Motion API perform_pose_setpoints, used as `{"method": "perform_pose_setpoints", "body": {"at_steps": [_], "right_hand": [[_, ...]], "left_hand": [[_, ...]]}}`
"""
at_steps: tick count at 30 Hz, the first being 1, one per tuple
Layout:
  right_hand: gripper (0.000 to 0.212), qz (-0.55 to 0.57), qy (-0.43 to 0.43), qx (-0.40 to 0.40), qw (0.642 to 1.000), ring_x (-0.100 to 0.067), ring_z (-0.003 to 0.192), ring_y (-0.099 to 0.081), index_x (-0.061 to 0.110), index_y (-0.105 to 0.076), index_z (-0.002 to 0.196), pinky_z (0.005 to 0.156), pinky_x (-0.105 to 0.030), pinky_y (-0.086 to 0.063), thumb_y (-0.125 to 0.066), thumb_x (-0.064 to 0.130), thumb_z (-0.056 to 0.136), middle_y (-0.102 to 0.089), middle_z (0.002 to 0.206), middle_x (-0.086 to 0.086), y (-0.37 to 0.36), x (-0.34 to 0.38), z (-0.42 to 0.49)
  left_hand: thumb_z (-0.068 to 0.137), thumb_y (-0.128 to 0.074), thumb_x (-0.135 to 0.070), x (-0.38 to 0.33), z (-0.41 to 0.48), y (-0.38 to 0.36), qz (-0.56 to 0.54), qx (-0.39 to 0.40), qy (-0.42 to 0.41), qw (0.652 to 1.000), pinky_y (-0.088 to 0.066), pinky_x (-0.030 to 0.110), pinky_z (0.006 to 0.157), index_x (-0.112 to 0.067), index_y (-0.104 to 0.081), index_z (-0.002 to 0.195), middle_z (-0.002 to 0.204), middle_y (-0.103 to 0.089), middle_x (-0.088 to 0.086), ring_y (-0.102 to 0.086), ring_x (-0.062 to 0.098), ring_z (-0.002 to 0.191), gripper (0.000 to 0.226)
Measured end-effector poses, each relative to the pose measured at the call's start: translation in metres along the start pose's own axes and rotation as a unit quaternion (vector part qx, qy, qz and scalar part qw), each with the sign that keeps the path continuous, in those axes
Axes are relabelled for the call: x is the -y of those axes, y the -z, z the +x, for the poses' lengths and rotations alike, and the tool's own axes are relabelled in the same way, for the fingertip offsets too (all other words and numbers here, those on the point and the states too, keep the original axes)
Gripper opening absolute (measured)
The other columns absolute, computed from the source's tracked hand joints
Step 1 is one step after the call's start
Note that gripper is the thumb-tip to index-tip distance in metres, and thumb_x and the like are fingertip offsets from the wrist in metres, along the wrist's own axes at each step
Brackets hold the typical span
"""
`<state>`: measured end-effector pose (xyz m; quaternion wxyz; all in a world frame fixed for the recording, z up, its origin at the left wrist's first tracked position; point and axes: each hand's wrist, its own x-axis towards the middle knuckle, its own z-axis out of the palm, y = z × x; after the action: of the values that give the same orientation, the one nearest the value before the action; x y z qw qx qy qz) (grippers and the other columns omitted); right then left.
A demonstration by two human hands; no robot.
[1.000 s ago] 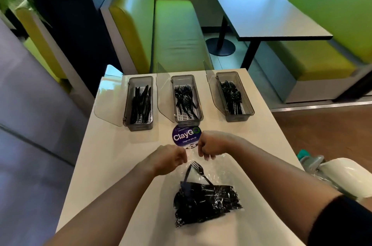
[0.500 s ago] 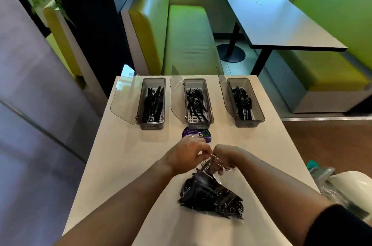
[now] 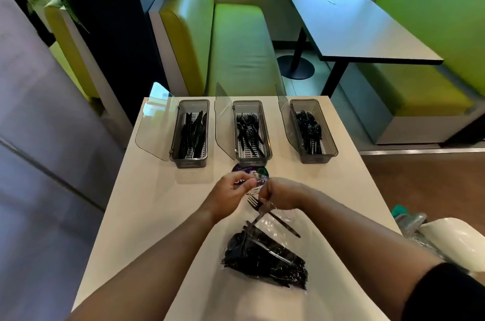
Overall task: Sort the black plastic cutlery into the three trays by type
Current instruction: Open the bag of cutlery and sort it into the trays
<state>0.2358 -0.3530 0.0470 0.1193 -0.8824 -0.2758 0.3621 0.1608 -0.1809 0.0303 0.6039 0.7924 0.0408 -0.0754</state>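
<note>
Head view: both hands' grip (image 3: 231, 193) (image 3: 282, 196) pinched on crinkly clear bag (image 3: 265, 249) of black cutlery.

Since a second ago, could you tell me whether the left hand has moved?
Yes: the left hand has shifted away from the person, now overlapping the purple sticker.

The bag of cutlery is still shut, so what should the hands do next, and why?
Probably pull the bag's top apart. Both hands, left and right, pinch its neck, and one fork already pokes out, while the trays wait beyond.
</note>
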Motion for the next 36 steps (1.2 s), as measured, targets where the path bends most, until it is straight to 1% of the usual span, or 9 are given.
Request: {"method": "perform_pose_setpoints", "body": {"at_steps": [5, 9, 15, 18, 23, 28, 30, 33, 36], "right_hand": [[0.024, -0.003, 0.052, 0.005, 0.999, -0.016, 0.080, -0.060, 0.033, -0.065, 0.070, 0.074, -0.035, -0.052, -0.073, 0.022, 0.089, -0.070, 0.088, -0.001, -0.012, -0.001, 0.005], [0.014, -0.024, 0.082, 0.005, 0.996, -0.024, 0.084, -0.065, 0.011, -0.071, 0.095, 0.078, -0.041, -0.056, -0.073, 0.024, 0.091, -0.071, 0.095, -0.008, -0.019, 0.002, 0.007], [0.021, -0.024, 0.084, 0.036, 0.995, -0.031, 0.087, -0.067, 0.002, -0.069, 0.104, 0.078, -0.043, -0.056, -0.064, 0.021, 0.097, -0.072, 0.098, -0.014, -0.022, 0.012, 0.008], [0.021, -0.012, 0.076, 0.068, 0.995, -0.026, 0.081, -0.060, -0.006, -0.069, 0.103, 0.071, -0.028, -0.050, -0.062, 0.013, 0.097, -0.071, 0.097, -0.015, -0.022, 0.014, 0.008], [0.023, 0.009, -0.016, 0.153, 0.988, -0.021, 0.064, -0.062, 0.012, -0.072, 0.081, 0.069, -0.035, -0.054, -0.072, 0.032, 0.092, -0.074, 0.080, -0.009, -0.025, 0.013, 0.010], [0.032, 0.049, -0.070, 0.124, 0.989, -0.002, 0.041, -0.054, 0.018, -0.060, 0.066, 0.043, -0.013, -0.042, -0.082, 0.033, 0.083, -0.059, 0.045, 0.011, -0.040, 0.018, 0.014], [0.030, 0.053, -0.080, 0.089, 0.991, -0.004, 0.062, -0.065, 0.014, -0.068, 0.081, 0.057, -0.016, -0.052, -0.084, 0.039, 0.080, -0.071, 0.066, 0.007, -0.051, 0.019, 0.014], [0.081, 0.127, -0.085, 0.091, 0.984, -0.024, 0.114, -0.062, 0.008, -0.058, 0.137, 0.091, -0.024, -0.054, -0.084, 0.053, 0.075, -0.064, 0.133, -0.011, -0.061, 0.023, 0.009], [0.121, 0.178, -0.061, 0.096, 0.977, -0.018, 0.102, -0.066, 0.015, -0.067, 0.124, 0.088, -0.030, -0.058, -0.076, 0.089, 0.028, -0.072, 0.120, -0.007, -0.073, 0.009, 0.023]], "left_hand": [[0.098, -0.060, -0.004, 0.002, 0.001, -0.002, -0.022, -0.032, 0.079, 0.996, -0.059, 0.035, 0.073, -0.015, -0.072, 0.099, 0.096, -0.078, 0.004, -0.076, 0.018, 0.086, 0.016], [0.089, -0.074, -0.006, -0.004, 0.004, -0.007, -0.021, -0.044, 0.059, 0.997, -0.053, 0.018, 0.065, -0.008, -0.076, 0.096, 0.088, -0.078, 0.005, -0.074, 0.010, 0.078, 0.008], [0.081, -0.080, -0.001, -0.009, 0.009, -0.014, -0.026, -0.122, 0.049, 0.991, -0.057, 0.026, 0.059, -0.010, -0.072, 0.080, 0.073, -0.075, 0.009, -0.071, 0.015, 0.063, 0.012], [0.083, -0.077, 0.003, -0.017, 0.012, -0.013, -0.057, -0.148, 0.037, 0.987, -0.057, 0.026, 0.058, -0.006, -0.070, 0.080, 0.072, -0.075, 0.011, -0.073, 0.017, 0.063, 0.012], [0.085, -0.073, 0.006, -0.029, 0.015, -0.013, -0.098, -0.156, 0.015, 0.983, -0.054, 0.025, 0.052, -0.006, -0.068, 0.080, 0.072, -0.075, 0.012, -0.072, 0.018, 0.061, 0.014], [0.086, -0.074, 0.004, -0.036, 0.015, -0.026, -0.117, -0.136, -0.001, 0.984, -0.058, 0.034, 0.058, -0.007, -0.067, 0.081, 0.072, -0.075, 0.011, -0.072, 0.022, 0.065, 0.013], [0.085, -0.075, 0.002, -0.038, 0.013, -0.033, -0.123, -0.122, -0.008, 0.985, -0.061, 0.039, 0.060, -0.008, -0.066, 0.082, 0.073, -0.074, 0.010, -0.073, 0.023, 0.068, 0.014], [0.085, -0.076, 0.001, -0.040, 0.010, -0.039, -0.127, -0.109, -0.015, 0.986, -0.062, 0.044, 0.063, -0.008, -0.063, 0.084, 0.076, -0.075, 0.012, -0.075, 0.028, 0.074, 0.016], [0.086, -0.075, 0.000, -0.038, 0.010, -0.038, -0.129, -0.098, -0.027, 0.986, -0.063, 0.042, 0.066, -0.007, -0.062, 0.087, 0.080, -0.074, 0.017, -0.075, 0.031, 0.076, 0.015]]}}
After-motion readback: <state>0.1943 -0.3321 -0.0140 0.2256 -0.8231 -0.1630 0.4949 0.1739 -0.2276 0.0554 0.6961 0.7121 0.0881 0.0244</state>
